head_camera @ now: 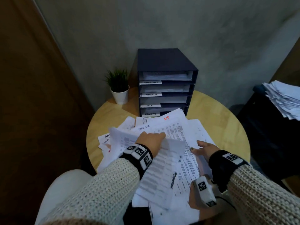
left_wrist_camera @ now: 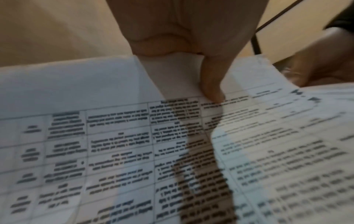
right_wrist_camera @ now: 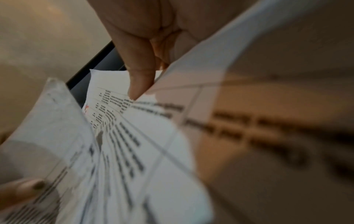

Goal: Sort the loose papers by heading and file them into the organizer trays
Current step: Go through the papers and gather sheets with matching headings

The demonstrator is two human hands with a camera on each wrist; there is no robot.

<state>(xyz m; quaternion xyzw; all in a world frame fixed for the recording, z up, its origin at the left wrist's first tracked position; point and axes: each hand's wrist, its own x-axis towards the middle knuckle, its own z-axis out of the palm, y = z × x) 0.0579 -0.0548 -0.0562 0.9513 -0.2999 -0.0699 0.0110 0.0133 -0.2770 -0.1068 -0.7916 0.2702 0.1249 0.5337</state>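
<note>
Loose printed papers [head_camera: 177, 127] lie fanned over the round wooden table [head_camera: 224, 120], some with handwritten headings. Behind them stands the dark blue organizer [head_camera: 167, 62] with several labelled trays [head_camera: 165, 88] that hold sheets. My left hand [head_camera: 152, 140] pinches the top edge of a sheet with a printed table [head_camera: 154, 172], thumb [left_wrist_camera: 210, 84] on the sheet [left_wrist_camera: 114, 144], lifting it off the pile. My right hand [head_camera: 205, 149] grips a bundle of text pages [head_camera: 186, 168] at its right edge, thumb [right_wrist_camera: 139, 84] on top of the pages [right_wrist_camera: 153, 136].
A small potted plant [head_camera: 119, 88] stands left of the organizer. A second heap of papers [head_camera: 282, 98] lies on a dark surface at the far right. A grey wall is close behind, a brown door at the left. My knee [head_camera: 65, 184] is below the table's near edge.
</note>
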